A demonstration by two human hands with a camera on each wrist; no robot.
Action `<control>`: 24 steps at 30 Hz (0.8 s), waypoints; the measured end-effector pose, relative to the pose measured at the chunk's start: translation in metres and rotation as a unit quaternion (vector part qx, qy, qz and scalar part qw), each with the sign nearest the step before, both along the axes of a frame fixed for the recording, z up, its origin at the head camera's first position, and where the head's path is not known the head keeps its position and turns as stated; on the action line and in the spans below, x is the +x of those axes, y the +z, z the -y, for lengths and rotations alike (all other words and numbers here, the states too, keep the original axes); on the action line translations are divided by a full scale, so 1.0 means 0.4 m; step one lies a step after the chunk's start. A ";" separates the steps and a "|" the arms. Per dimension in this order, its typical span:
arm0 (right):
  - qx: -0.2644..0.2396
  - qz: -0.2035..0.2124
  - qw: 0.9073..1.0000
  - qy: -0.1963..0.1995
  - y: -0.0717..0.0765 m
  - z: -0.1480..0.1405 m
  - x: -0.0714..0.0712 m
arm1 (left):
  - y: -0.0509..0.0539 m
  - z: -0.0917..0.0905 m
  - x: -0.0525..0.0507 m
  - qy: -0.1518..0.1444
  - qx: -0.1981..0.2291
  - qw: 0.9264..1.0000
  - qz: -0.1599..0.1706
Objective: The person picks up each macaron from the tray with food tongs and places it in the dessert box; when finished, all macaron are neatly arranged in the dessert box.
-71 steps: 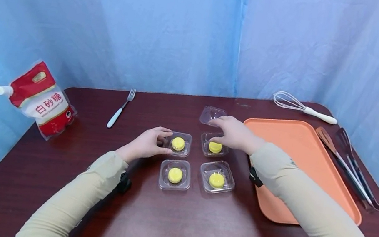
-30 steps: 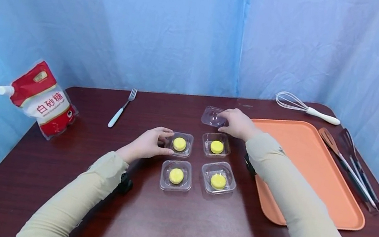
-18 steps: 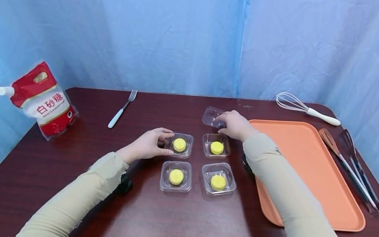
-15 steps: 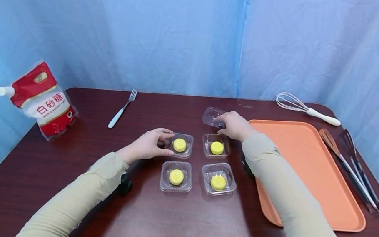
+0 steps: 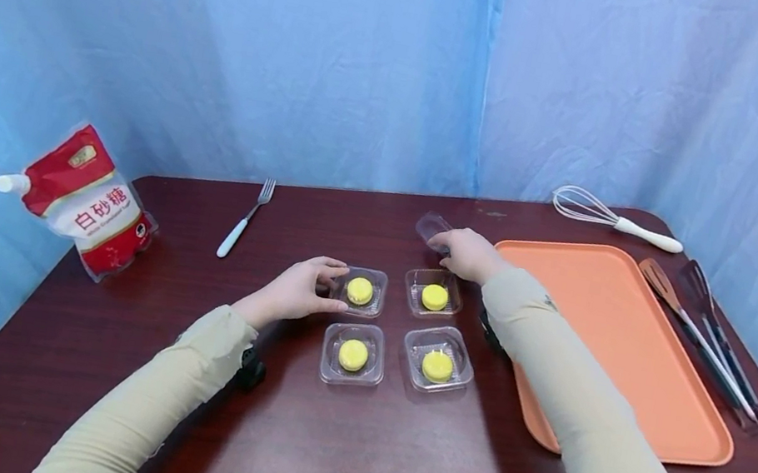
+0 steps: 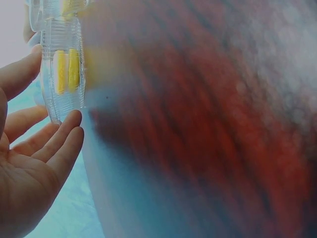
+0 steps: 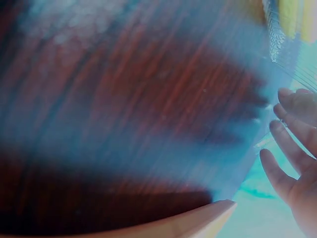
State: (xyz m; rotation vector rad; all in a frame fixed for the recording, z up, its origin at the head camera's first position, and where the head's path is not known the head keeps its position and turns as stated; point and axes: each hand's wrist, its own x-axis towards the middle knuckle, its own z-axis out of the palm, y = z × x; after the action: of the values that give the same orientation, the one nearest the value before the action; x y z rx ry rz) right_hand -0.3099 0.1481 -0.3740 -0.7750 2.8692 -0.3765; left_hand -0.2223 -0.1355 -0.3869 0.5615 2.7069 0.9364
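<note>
In the head view my left hand (image 5: pixel 294 287) holds the back-left clear plastic box (image 5: pixel 379 305) between thumb and fingers. A yellow macaron (image 5: pixel 359 291) sits in that box. My right hand (image 5: pixel 469 254) pinches a clear plastic lid (image 5: pixel 430 227) tilted up behind the back-right box (image 5: pixel 408 303), which has its own macaron (image 5: pixel 434 296) and an uncovered top. Nearer to me are the front-left box (image 5: pixel 327 366) and the front-right box (image 5: pixel 415 343), each with one macaron. The left wrist view shows the thumb and fingertips at the box's edges; the right wrist view is blurred.
An orange tray (image 5: pixel 622 347) lies to the right, partly under my right forearm. Beyond it are a whisk (image 5: pixel 642 232), a slotted wooden spatula (image 5: pixel 660 284) and other long utensils (image 5: pixel 726 357). A fork (image 5: pixel 245 220) and a sugar pouch (image 5: pixel 91 207) are on the left.
My right hand has drawn back from over the back-right box to the lid behind it. The lid has gone from lying flat to tilted up in the fingers. My left hand stays put.
</note>
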 end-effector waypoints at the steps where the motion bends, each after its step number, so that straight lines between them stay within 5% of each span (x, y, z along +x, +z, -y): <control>1: -0.003 -0.001 1.000 0.000 -0.001 -0.001 0.001 | 0.000 0.000 0.001 0.000 0.000 1.000 0.001; 16: -0.115 -0.054 0.992 -0.024 0.024 -0.019 0.017 | -0.001 0.000 -0.001 -0.019 0.002 1.000 -0.015; 24: -0.175 -0.044 0.982 -0.051 0.044 -0.028 0.027 | 0.009 -0.002 -0.001 -0.033 -0.025 0.999 -0.019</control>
State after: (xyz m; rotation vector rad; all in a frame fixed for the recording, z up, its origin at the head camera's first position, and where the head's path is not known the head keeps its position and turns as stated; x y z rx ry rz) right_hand -0.2993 0.1595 -0.3564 -0.7097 2.9722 -0.9003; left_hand -0.2226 -0.1346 -0.3831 0.6599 2.7189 0.8464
